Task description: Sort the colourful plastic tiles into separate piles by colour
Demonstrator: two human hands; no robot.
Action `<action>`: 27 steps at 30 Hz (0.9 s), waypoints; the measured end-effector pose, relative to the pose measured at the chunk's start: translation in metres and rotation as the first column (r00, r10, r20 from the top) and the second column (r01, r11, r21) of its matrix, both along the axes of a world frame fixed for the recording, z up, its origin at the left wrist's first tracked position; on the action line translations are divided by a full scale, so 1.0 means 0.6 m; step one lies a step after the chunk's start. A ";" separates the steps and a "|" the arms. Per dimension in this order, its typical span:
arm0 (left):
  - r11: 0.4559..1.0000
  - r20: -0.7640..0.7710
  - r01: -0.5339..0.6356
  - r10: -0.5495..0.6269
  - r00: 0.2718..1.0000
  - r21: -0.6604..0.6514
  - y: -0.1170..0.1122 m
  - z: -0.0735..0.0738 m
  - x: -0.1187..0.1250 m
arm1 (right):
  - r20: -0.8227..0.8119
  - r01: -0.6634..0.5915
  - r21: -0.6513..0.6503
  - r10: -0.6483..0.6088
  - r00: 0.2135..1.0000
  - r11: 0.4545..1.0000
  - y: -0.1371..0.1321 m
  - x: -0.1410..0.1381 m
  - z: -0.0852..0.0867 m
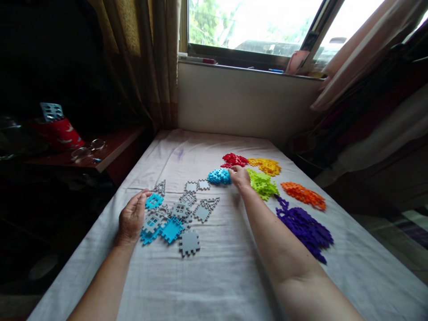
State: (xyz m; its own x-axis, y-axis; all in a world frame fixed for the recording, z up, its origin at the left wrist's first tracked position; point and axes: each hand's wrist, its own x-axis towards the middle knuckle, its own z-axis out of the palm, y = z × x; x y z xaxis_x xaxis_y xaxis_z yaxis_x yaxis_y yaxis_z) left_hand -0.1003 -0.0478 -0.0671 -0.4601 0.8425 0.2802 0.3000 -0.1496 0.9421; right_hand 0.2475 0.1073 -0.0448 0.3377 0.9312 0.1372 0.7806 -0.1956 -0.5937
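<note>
Flat interlocking plastic tiles lie sorted by colour on a white cloth (214,276). My right hand (239,176) reaches far forward with its fingers curled down, its fingertips on the blue pile (219,176) beside the red pile (234,159); what it pinches, if anything, is hidden. My left hand (131,218) rests at the left edge of a loose spread of grey and blue tiles (177,214), fingers loosely curved, fingertips touching a blue tile (154,201).
Yellow (267,166), green (262,183), orange (303,194) and purple (304,226) piles lie to the right. A wall and window sill (247,67) stand behind. A dark side shelf (110,149) at left holds glasses and a red pouch.
</note>
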 end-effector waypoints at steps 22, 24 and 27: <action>0.997 0.520 -0.072 0.066 0.851 -0.009 0.006 0.023 0.010 | 0.249 -0.723 -0.157 0.735 0.630 0.673 -0.146 -0.260 0.066; 0.999 0.582 -0.032 0.037 0.813 -0.018 0.004 0.029 0.013 | 0.245 -0.710 -0.234 0.747 0.618 0.664 -0.163 -0.304 0.069; 0.999 0.632 0.020 0.006 0.775 -0.034 0.003 0.033 0.012 | 0.236 -0.650 -0.305 0.716 0.657 0.696 -0.174 -0.336 0.073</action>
State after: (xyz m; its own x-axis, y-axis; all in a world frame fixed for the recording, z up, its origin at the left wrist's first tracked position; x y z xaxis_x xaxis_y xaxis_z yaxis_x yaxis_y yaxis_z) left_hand -0.0932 -0.0458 -0.0473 -0.5170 0.8499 -0.1024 -0.3661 -0.1115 0.9239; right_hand 0.0457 0.0029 -0.0009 -0.4359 0.8966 -0.0780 0.8670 0.3951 -0.3036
